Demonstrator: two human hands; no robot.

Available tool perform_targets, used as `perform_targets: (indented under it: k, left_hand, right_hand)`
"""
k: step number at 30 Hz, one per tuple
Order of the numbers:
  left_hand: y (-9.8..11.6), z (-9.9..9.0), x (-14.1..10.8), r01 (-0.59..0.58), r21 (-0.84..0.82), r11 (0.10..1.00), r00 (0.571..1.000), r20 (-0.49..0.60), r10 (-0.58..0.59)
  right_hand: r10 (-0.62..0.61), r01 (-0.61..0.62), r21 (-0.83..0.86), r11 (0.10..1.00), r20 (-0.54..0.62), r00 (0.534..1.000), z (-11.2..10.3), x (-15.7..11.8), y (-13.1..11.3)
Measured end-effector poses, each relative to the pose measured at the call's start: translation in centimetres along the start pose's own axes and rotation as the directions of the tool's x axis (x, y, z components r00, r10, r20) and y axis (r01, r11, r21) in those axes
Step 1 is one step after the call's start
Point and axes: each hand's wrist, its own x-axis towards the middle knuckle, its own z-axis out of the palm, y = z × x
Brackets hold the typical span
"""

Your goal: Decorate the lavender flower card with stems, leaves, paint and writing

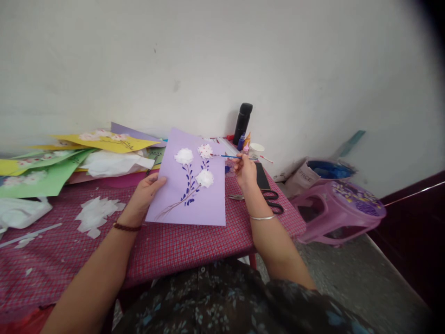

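My left hand (148, 192) grips the left edge of a purple sheet (170, 185), which is tilted up above the table. Three white paper flowers (204, 178) are on the sheet, with brown stems and dark blue leaves painted below them. My right hand (244, 169) is closed around a thin blue paintbrush (225, 156). The brush's tip is at the upper right flower (205, 150), which shows small red marks. A second thin stick (266, 159) with a red end shows just beyond my right hand; whether I hold it too is unclear.
Scissors (273, 202), a black bottle (242, 123), paint bottles (241, 142) and a white cup (256, 148) are on the right. Coloured sheets (121, 141) and white paper pieces (97, 213) lie left on the checked cloth (194, 243). A pink stool (323, 213) stands beyond the table's right end.
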Motion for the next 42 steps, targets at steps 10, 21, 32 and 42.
perform_targets:
  k: [10,21,32,42]
  left_hand:
    - [0.1,-0.1,0.1,-0.015,0.005,1.0,1.0,-0.004,0.015]
    - [-0.1,-0.2,0.2,-0.047,0.018,0.999,0.999,-0.007,0.047]
    - [-0.3,-0.3,0.3,-0.043,0.016,0.999,0.999,-0.008,0.043]
    - [-0.3,-0.3,0.3,-0.039,0.015,0.999,0.999,-0.002,0.039]
  right_hand:
    - [0.007,-0.004,-0.028,1.0,0.126,0.992,0.0,-0.3,0.1]
    - [0.08,-0.063,-0.096,0.993,0.183,0.98,0.4,-1.0,0.5]
    - [0.076,-0.079,0.017,0.997,0.155,0.985,0.4,-0.9,0.5]
    - [0.048,-0.007,-0.165,0.986,0.243,0.969,0.7,-1.4,0.4]
